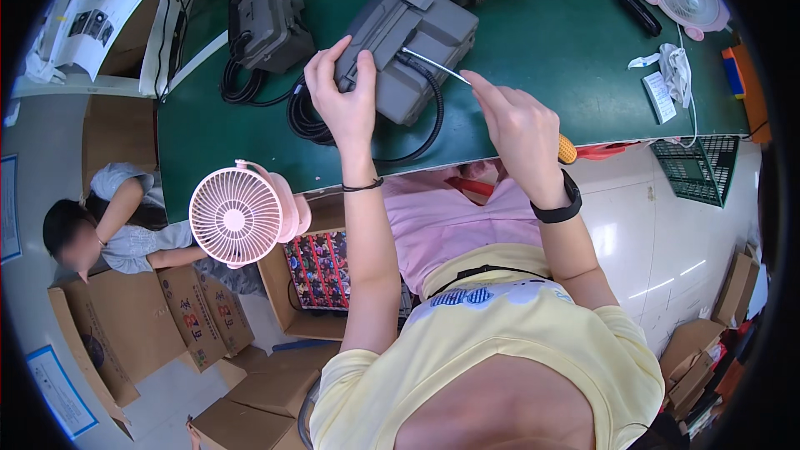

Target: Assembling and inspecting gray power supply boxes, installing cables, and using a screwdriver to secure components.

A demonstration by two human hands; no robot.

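Right fingers (492, 98) grip a screwdriver (437, 64), its tip at the grey case (448, 27) on the green surface (554, 58); left fingers (364, 75) spread against it. Probably screw work; next calls for steady turning, tip seated

The right fingers (487, 90) hold a screwdriver (439, 65) at the gray case (440, 30).

Matt grey plastic case (437, 33), shiny smooth metal screwdriver shaft (437, 65), dull black cable (440, 108), smooth green tabletop (550, 50) with slight sheen, smooth pink plastic fan (235, 215), matt brown cardboard boxes (137, 317), glossy pale floor (617, 229), soft yellow cloth shirt (533, 358)
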